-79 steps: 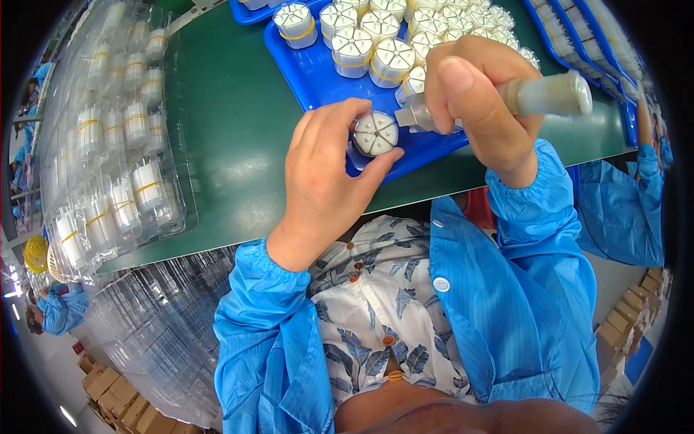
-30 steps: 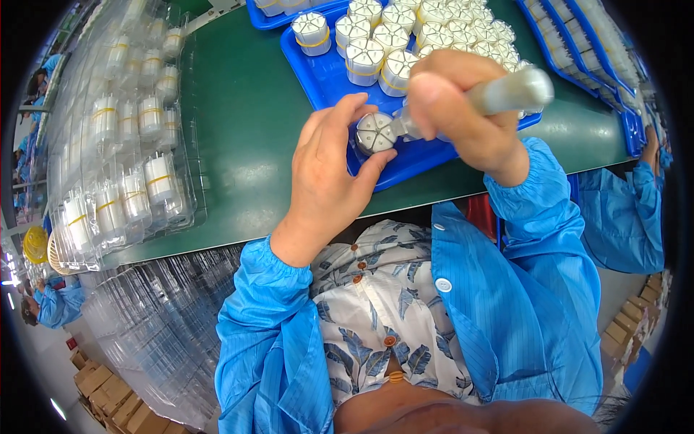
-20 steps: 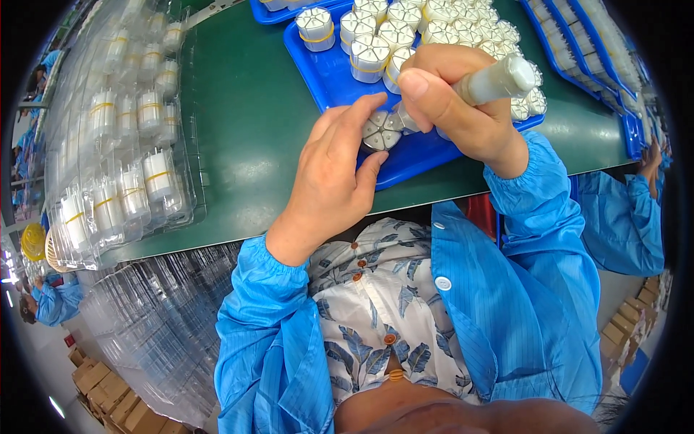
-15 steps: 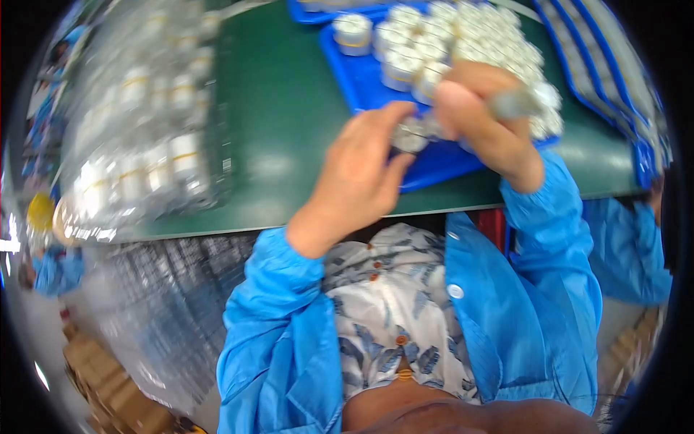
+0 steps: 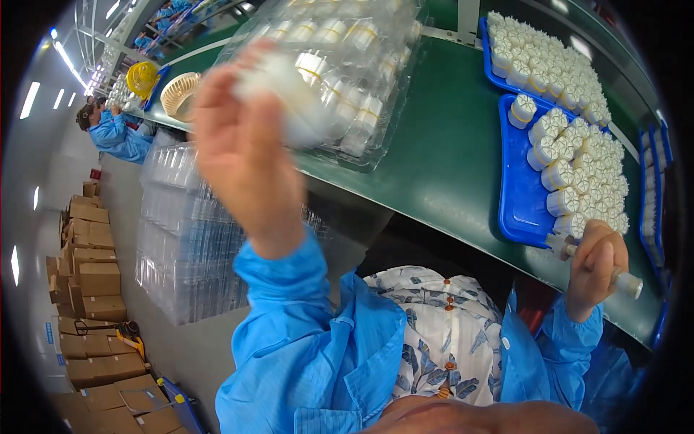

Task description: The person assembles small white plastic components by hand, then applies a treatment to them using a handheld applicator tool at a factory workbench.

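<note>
- Across green desk (image 5: pixel 442 148), carried left from blue tray (image 5: pixel 519 208) toward clear packs (image 5: pixel 397 108): white cylinder (image 5: pixel 289 98), blurred, in grip of left hand (image 5: pixel 242 145).
- Hence parted from tool (image 5: pixel 627 283), clasped in right hand (image 5: pixel 596 269).

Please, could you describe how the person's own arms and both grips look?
The left sleeve and right sleeve are blue, loose and slightly shiny, with gathered cuffs at the wrists. The left grip, blurred, and the right grip show no gloves.
</note>
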